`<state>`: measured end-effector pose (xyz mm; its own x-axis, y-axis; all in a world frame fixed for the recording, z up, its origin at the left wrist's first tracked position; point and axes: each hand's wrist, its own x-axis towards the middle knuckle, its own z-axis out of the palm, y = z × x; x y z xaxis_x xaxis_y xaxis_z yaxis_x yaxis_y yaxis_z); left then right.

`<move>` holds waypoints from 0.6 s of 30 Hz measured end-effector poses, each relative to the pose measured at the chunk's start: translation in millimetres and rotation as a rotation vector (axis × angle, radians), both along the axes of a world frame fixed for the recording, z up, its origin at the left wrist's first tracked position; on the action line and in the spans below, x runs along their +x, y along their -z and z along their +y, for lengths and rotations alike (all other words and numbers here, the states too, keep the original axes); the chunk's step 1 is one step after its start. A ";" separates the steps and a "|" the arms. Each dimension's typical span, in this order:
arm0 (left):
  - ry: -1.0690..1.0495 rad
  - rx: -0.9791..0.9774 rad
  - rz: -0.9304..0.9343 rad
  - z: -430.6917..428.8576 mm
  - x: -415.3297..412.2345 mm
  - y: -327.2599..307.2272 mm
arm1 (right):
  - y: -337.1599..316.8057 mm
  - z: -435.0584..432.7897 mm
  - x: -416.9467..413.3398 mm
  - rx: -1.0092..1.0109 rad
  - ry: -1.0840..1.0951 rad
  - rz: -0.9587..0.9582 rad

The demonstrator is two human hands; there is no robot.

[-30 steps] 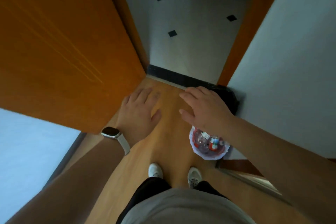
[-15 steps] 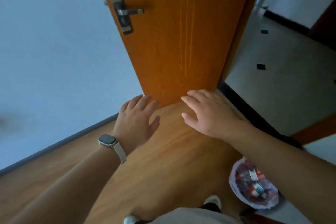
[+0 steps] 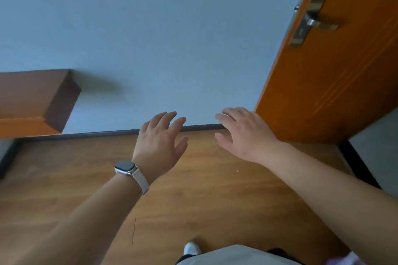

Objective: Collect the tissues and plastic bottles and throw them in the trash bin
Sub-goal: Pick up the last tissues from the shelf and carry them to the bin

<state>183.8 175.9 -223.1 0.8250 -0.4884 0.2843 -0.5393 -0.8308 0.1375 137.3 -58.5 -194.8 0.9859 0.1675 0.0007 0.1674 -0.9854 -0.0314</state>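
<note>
My left hand (image 3: 160, 143), with a pale smartwatch (image 3: 126, 166) on its wrist, is held out in front of me over the wooden floor, fingers apart and holding nothing. My right hand (image 3: 245, 133) hovers beside it, also spread and holding nothing. At the bottom right corner only a pale sliver of the trash bin's bag (image 3: 346, 260) shows. No tissue or plastic bottle is in view.
An orange door (image 3: 336, 75) with a metal handle (image 3: 316, 22) stands open at the right. A light blue wall (image 3: 161, 38) faces me, with a dark skirting strip (image 3: 97, 135). A brown wooden piece of furniture (image 3: 34, 101) juts in at left. One white shoe (image 3: 192, 248) is below.
My view has swung left, away from the doorway and the bin with bottles, toward the blue wall. Both hands stay spread and hold nothing.
</note>
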 end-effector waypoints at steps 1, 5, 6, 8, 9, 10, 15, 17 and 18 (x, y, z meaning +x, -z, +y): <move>-0.036 -0.012 0.002 20.2 3.7 -1.1 | -0.9 20.4 10.4 -0.011 -0.038 0.003; -0.178 -0.061 0.010 86.8 11.3 -6.4 | -5.6 90.0 47.6 -0.004 -0.175 0.010; -0.219 -0.068 0.009 102.6 11.6 -6.6 | -6.2 105.8 57.0 0.002 -0.213 -0.001; -0.301 -0.085 0.008 132.7 9.8 -7.2 | -6.9 136.0 75.1 0.012 -0.290 -0.019; -0.340 -0.092 0.008 147.0 7.9 -7.6 | -6.8 150.8 83.8 0.018 -0.325 -0.017; -0.378 -0.096 0.009 160.5 5.7 -8.0 | -6.3 165.3 92.0 0.027 -0.357 -0.009; -0.560 -0.066 0.040 214.2 0.5 -8.9 | 2.3 235.2 131.3 0.118 -0.519 0.015; -0.635 -0.057 0.051 229.4 3.7 -7.6 | 8.5 259.6 148.8 0.154 -0.576 0.028; -0.673 -0.053 0.058 236.0 7.0 -7.0 | 11.9 270.6 159.0 0.162 -0.609 0.029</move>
